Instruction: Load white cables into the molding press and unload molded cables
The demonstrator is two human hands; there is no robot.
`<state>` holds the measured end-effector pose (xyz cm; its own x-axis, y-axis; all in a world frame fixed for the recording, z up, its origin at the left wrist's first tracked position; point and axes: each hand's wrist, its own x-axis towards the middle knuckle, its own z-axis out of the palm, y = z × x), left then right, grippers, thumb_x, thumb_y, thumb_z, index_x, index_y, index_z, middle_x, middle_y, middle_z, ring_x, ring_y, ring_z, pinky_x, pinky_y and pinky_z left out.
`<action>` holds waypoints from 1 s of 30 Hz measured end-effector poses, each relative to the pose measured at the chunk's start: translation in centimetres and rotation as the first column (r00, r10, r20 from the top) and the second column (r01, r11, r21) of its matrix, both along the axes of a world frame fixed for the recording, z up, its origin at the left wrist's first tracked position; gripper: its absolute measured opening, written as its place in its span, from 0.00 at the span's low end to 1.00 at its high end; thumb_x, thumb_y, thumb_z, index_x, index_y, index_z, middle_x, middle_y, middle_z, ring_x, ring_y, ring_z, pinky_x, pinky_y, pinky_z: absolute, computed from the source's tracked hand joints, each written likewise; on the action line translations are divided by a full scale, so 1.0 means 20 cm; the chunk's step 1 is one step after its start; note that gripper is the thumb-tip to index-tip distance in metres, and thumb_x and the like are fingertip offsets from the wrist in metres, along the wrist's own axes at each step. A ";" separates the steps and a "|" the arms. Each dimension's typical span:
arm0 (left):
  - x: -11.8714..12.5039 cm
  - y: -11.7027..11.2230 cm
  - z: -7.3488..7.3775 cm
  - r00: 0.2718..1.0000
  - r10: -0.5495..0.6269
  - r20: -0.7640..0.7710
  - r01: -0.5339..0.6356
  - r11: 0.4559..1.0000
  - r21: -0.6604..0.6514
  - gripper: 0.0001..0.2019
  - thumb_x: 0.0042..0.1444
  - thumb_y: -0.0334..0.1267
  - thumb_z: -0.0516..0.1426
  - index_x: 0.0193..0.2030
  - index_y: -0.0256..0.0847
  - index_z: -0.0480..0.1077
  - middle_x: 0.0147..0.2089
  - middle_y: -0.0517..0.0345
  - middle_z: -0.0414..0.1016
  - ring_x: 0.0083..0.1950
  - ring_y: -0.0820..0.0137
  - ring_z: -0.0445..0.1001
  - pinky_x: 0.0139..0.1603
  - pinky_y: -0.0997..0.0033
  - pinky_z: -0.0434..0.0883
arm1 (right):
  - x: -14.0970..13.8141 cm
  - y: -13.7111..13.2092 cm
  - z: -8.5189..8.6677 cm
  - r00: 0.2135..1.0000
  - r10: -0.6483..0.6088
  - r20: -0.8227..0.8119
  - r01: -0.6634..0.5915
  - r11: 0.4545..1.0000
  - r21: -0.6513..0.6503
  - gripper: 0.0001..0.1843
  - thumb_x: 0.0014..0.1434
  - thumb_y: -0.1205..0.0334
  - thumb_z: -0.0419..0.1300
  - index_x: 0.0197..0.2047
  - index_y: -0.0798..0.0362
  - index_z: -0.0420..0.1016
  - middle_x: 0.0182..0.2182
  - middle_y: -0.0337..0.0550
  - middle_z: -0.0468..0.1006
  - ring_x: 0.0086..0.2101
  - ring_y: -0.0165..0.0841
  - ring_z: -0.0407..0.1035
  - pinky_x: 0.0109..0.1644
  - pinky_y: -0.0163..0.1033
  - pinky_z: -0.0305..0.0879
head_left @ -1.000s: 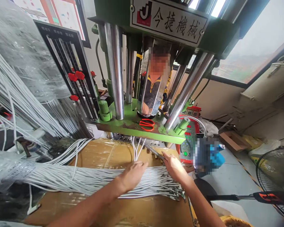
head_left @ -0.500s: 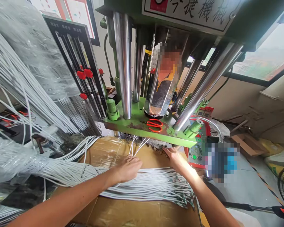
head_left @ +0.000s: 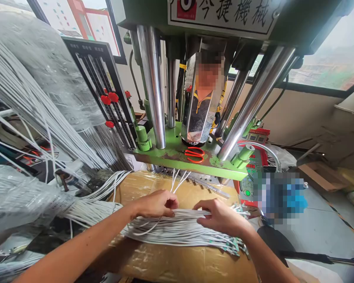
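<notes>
A thick bundle of thin white cables [head_left: 177, 230] lies across a tape-covered cardboard box [head_left: 179, 263] in front of me. My left hand [head_left: 156, 204] is closed, pinching cables at the top of the bundle. My right hand [head_left: 220, 216] is curled over the same cables a little to the right, gripping them. The cable ends with small green connectors [head_left: 234, 245] fan out at the right. A few white cables [head_left: 177, 179] run up into the underside of the green press [head_left: 183, 155] just beyond my hands.
Orange scissors [head_left: 194, 154] lie on the green press plate between chrome columns [head_left: 152, 78]. More white cables in plastic wrap [head_left: 20, 196] pile up at the left. A red control panel [head_left: 250, 173] stands at the right, a black rack with red knobs [head_left: 106, 98] behind left.
My right hand pulled back from under the press plate and now grips the cable bundle. My left hand shifted slightly and pinches cables. The camera moved a little closer.
</notes>
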<state>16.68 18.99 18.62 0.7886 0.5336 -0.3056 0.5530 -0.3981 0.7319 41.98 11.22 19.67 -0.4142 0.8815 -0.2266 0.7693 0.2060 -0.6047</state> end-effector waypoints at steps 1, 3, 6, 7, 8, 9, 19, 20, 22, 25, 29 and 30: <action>0.00 0.00 0.00 1.000 -0.005 -0.003 0.005 1.000 -0.026 0.07 0.48 0.38 0.58 0.35 0.40 0.73 0.30 0.63 0.73 0.31 0.71 0.68 0.29 0.76 0.59 | 0.01 -0.01 0.02 0.999 0.003 0.048 -0.003 1.000 0.000 0.15 0.53 0.63 0.57 0.44 0.44 0.77 0.29 0.34 0.78 0.28 0.29 0.68 0.33 0.33 0.58; 0.01 -0.02 -0.01 1.000 0.002 -0.012 -0.003 0.998 -0.062 0.08 0.51 0.39 0.57 0.36 0.40 0.73 0.30 0.63 0.73 0.30 0.72 0.67 0.27 0.75 0.58 | 0.02 -0.02 0.03 0.990 0.000 0.141 -0.005 0.999 0.037 0.11 0.53 0.65 0.55 0.37 0.49 0.78 0.27 0.37 0.76 0.27 0.29 0.66 0.32 0.34 0.55; 0.05 -0.07 -0.03 0.997 0.018 -0.075 -0.019 1.000 -0.015 0.09 0.54 0.37 0.53 0.35 0.41 0.74 0.30 0.61 0.75 0.29 0.70 0.67 0.29 0.73 0.59 | 0.01 -0.04 0.01 0.983 -0.006 0.185 -0.009 0.997 0.080 0.09 0.55 0.66 0.53 0.30 0.53 0.74 0.31 0.42 0.76 0.31 0.31 0.67 0.34 0.35 0.55; 0.07 -0.09 -0.02 0.996 0.019 -0.091 -0.013 0.998 0.066 0.10 0.56 0.36 0.52 0.35 0.41 0.74 0.30 0.59 0.75 0.30 0.69 0.69 0.31 0.72 0.60 | 0.00 -0.05 0.00 0.982 -0.011 0.187 -0.005 0.996 0.086 0.09 0.56 0.66 0.53 0.31 0.54 0.74 0.33 0.43 0.77 0.33 0.32 0.67 0.35 0.35 0.56; 0.08 -0.12 -0.02 0.995 0.011 -0.097 0.006 0.985 0.171 0.10 0.56 0.36 0.51 0.34 0.41 0.74 0.31 0.57 0.75 0.33 0.67 0.70 0.36 0.70 0.62 | -0.02 -0.07 -0.01 0.982 -0.020 0.190 0.003 0.996 0.090 0.08 0.56 0.66 0.53 0.34 0.54 0.73 0.34 0.44 0.77 0.34 0.33 0.68 0.36 0.36 0.57; 0.10 -0.15 -0.01 0.996 -0.009 -0.090 0.033 0.961 0.273 0.10 0.57 0.36 0.51 0.34 0.40 0.74 0.32 0.55 0.75 0.36 0.64 0.71 0.41 0.68 0.63 | -0.03 -0.09 -0.01 0.981 -0.026 0.193 0.008 0.996 0.093 0.09 0.57 0.66 0.53 0.38 0.53 0.73 0.33 0.43 0.77 0.35 0.34 0.69 0.37 0.36 0.57; 0.04 -0.30 -0.05 0.948 0.284 0.146 -0.171 0.837 -0.519 0.17 0.59 0.52 0.53 0.33 0.37 0.67 0.29 0.59 0.71 0.23 0.71 0.71 0.22 0.75 0.64 | 0.03 -0.19 0.03 0.968 0.016 0.252 -0.077 0.969 0.233 0.12 0.63 0.60 0.56 0.50 0.50 0.71 0.43 0.45 0.77 0.45 0.40 0.69 0.50 0.47 0.62; 0.05 -0.29 -0.06 0.939 0.312 0.148 -0.182 0.811 -0.557 0.19 0.57 0.53 0.54 0.34 0.36 0.68 0.29 0.58 0.71 0.24 0.70 0.72 0.22 0.75 0.64 | 0.04 -0.19 0.03 0.973 0.008 0.230 -0.069 0.964 0.256 0.18 0.62 0.60 0.58 0.55 0.50 0.68 0.47 0.46 0.75 0.49 0.41 0.67 0.53 0.48 0.61; 0.06 -0.29 -0.06 0.930 0.328 0.166 -0.203 0.834 -0.512 0.20 0.57 0.54 0.55 0.32 0.35 0.68 0.27 0.57 0.71 0.28 0.68 0.73 0.27 0.73 0.66 | 0.02 -0.20 0.02 0.981 0.003 0.195 -0.067 0.945 0.321 0.26 0.60 0.60 0.61 0.60 0.50 0.62 0.55 0.49 0.71 0.55 0.43 0.62 0.58 0.53 0.58; 0.10 -0.32 -0.05 0.939 0.286 0.193 -0.244 0.946 -0.214 0.19 0.62 0.50 0.51 0.31 0.36 0.70 0.29 0.56 0.73 0.32 0.67 0.73 0.36 0.69 0.67 | -0.06 -0.22 0.01 0.979 -0.032 0.201 -0.065 0.886 0.459 0.27 0.60 0.63 0.59 0.62 0.51 0.59 0.58 0.51 0.68 0.60 0.47 0.57 0.64 0.64 0.47; 0.08 -0.39 -0.05 0.918 0.197 0.344 -0.299 0.914 0.274 0.13 0.66 0.40 0.46 0.43 0.39 0.70 0.43 0.50 0.74 0.46 0.63 0.71 0.50 0.65 0.65 | -0.17 -0.25 0.00 0.971 -0.056 0.234 -0.107 0.772 0.627 0.26 0.63 0.68 0.54 0.63 0.52 0.58 0.53 0.52 0.72 0.59 0.49 0.58 0.65 0.69 0.36; 0.05 -0.42 -0.06 0.915 0.189 0.357 -0.309 0.897 0.317 0.13 0.66 0.38 0.45 0.44 0.39 0.69 0.43 0.50 0.74 0.46 0.63 0.71 0.51 0.66 0.65 | -0.18 -0.25 -0.01 0.968 -0.028 0.248 -0.141 0.762 0.632 0.26 0.64 0.69 0.52 0.64 0.53 0.56 0.48 0.50 0.74 0.55 0.46 0.63 0.65 0.67 0.39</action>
